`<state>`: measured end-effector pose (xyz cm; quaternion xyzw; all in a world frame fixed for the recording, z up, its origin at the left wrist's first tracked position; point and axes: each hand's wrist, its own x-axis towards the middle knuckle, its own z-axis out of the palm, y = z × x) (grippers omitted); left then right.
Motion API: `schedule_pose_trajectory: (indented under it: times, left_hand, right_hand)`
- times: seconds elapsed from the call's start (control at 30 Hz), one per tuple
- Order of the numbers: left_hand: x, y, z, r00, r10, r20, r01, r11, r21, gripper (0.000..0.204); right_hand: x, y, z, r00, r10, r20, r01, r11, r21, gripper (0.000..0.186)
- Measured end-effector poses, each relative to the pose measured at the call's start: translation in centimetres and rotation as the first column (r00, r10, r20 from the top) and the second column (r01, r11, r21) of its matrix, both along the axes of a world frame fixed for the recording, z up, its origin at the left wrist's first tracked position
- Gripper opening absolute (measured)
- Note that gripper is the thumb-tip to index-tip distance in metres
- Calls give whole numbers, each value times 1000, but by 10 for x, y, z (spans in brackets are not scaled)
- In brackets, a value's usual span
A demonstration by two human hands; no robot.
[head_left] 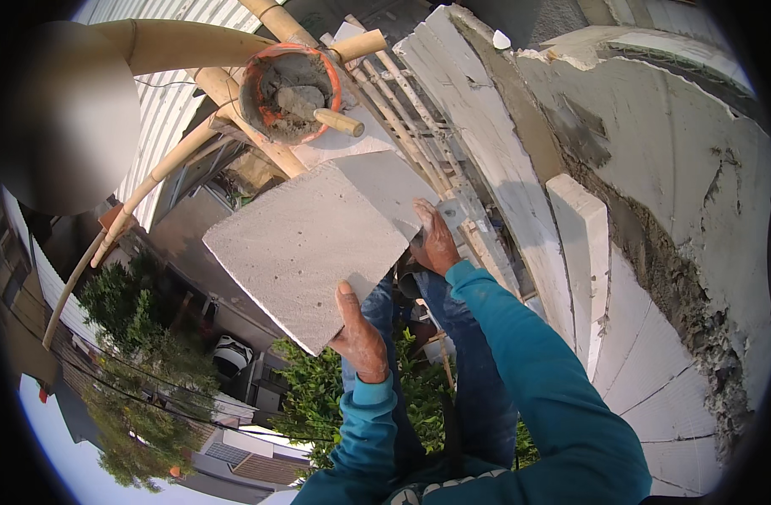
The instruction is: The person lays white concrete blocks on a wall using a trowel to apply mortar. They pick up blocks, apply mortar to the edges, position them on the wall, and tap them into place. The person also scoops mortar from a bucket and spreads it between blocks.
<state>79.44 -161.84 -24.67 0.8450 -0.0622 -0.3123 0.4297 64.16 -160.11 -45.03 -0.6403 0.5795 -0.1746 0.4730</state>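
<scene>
A pale grey aerated concrete block [301, 244] is held tilted in front of my body. My left hand [362, 343] grips its near lower edge, thumb lying on the broad face and fingers hidden underneath. At the right corner my right hand [437, 239] is closed, its fingertips partly out of sight. A second pale face [385, 189] shows just behind the broad one; whether it belongs to the same block or another, I cannot tell. Beyond it stands an orange-rimmed bucket [249, 93] of grey mortar, with a wooden-handled trowel [339, 122] lying in it.
Bamboo scaffold poles [179, 44] cross at the upper left. On the right runs a pale block wall [503, 160] with rough mortar [655, 236] along it. Far below are green shrubs [305, 383], a tree [137, 404] and roofs, so there is a drop around my legs.
</scene>
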Motion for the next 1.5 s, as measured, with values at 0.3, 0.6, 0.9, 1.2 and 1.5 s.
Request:
schedule_pose_trajectory:
  times: [0.3,0.6,0.9,1.2,1.5]
  left_hand:
    - [-18,14,13,982,114,-149,-105,992,70,62]
    - [-9,9,10,998,49,-42,-46,997,70,59]
    - [6,8,0,992,106,-65,-105,994,11,63]
    - [16,12,-8,991,115,-75,-120,991,-63,73]
    - [16,6,-7,988,84,-127,-98,990,-102,70]
  right_hand:
    - [52,-170,-39,977,15,-211,-53,983,-177,44]
    - [122,-228,-15,880,299,-369,-246,951,186,45]
    - [3,-200,85,806,334,-489,-329,939,101,47]
    - [-4,-170,53,955,191,-225,-230,960,-161,51]
    - [-66,-99,32,921,3,-389,31,996,81,54]
